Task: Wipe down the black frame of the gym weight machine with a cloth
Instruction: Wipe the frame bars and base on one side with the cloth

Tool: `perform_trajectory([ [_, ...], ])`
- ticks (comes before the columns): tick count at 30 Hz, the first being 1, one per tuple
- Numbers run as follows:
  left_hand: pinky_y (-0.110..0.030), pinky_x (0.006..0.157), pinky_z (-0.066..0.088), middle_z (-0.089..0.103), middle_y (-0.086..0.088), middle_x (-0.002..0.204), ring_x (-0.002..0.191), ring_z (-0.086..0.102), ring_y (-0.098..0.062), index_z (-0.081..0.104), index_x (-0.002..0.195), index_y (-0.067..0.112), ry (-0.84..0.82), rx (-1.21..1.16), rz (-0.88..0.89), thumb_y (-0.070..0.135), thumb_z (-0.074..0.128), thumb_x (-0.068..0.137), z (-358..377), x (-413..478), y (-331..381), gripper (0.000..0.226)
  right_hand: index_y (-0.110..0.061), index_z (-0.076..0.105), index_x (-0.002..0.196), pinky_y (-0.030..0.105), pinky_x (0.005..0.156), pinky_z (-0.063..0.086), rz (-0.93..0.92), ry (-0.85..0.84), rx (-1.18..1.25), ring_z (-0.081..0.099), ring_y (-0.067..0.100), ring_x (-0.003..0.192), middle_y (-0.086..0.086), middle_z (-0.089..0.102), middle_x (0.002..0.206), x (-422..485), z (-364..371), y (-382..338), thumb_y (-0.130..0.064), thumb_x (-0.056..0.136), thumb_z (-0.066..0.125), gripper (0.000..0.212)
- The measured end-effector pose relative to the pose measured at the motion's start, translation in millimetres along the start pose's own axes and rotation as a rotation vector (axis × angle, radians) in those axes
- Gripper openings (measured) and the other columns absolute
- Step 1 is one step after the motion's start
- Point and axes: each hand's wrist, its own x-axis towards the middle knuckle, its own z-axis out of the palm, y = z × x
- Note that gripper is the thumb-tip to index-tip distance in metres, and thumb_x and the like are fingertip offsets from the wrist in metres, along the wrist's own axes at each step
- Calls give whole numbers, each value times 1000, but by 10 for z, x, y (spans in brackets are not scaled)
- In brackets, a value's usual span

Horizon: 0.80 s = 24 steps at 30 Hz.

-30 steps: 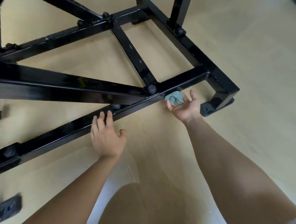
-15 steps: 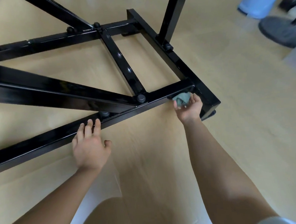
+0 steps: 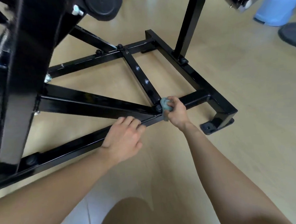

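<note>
we see the right hand [image 3: 175,111] with its fingers curled tight round a bunched teal cloth [image 3: 165,105], knuckles up and thumb tucked under. the cloth bulges out of the fist on the side facing the left hand, and a small corner of it hangs below the hand over the near face of the bar. it is pressed onto the black frame [image 3: 94,99] right at the joint where the short cross bar meets the long front floor bar, touching a round bolt head [image 3: 158,108] there. the left hand [image 3: 124,139] sits just beside it on the same front bar, fingers bent over the top edge and thumb against the near face, holding the bar (no cloth in this one). the two hands are near each other but apart. the frame stands on a pale wooden floor [image 3: 247,105], and a light blue stool [image 3: 276,8] stands well off at the upper right.
</note>
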Motion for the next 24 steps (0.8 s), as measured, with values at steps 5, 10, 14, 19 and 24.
perform_trajectory([
  [5,-44,106,33,63,-7,126,123,54,-32,64,125,19,6,263,78,36,54,88,-574,-209,-521,42,-11,56,139,24,107,43,-57,-183,-81,56,23,126,10,59,136,-73,184,-277,8,86,62,56],
  [10,-44,88,41,68,-8,121,105,61,-33,67,126,15,-7,342,-144,24,65,91,-950,-352,-957,36,-7,55,141,36,118,36,-33,-374,15,52,26,132,14,51,143,-135,349,-489,21,82,56,65],
  [14,-43,84,43,69,-5,113,101,59,-31,72,116,17,1,247,-203,17,63,94,-954,-278,-942,25,-4,61,134,39,115,40,-122,-382,66,54,28,128,14,54,137,-189,402,-667,14,85,66,52],
  [19,-43,77,46,71,-6,107,94,60,-32,76,111,15,56,196,-170,15,71,88,-908,-290,-1038,24,-11,66,127,33,106,49,-221,-394,178,57,25,121,11,60,129,-379,650,-961,4,86,73,45],
  [24,-42,70,43,72,-4,96,87,59,-33,77,100,15,121,156,-157,12,73,79,-840,-257,-1073,21,-16,67,127,39,102,53,-344,-341,201,61,25,113,8,63,122,-523,934,-1099,-4,85,76,44],
])
